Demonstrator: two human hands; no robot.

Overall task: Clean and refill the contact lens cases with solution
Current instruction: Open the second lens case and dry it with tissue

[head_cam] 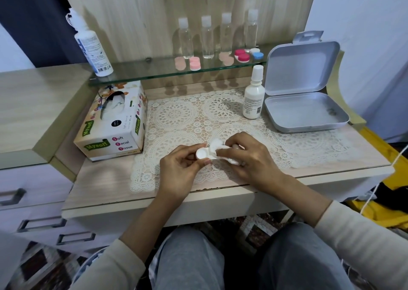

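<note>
above the near edge of the lace mat, the left hand pinches the white contact lens case by its open well, likely steadying it while the right hand, curled round a wadded tissue, wipes the other end.

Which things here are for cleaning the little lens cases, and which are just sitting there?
For the job: white lens case in the left hand; tissue in the right hand; tissue box; small white bottle; big white bottle; coloured cases on the glass shelf.
Just sitting there: four clear bottles; open grey tin; lace mat.
</note>
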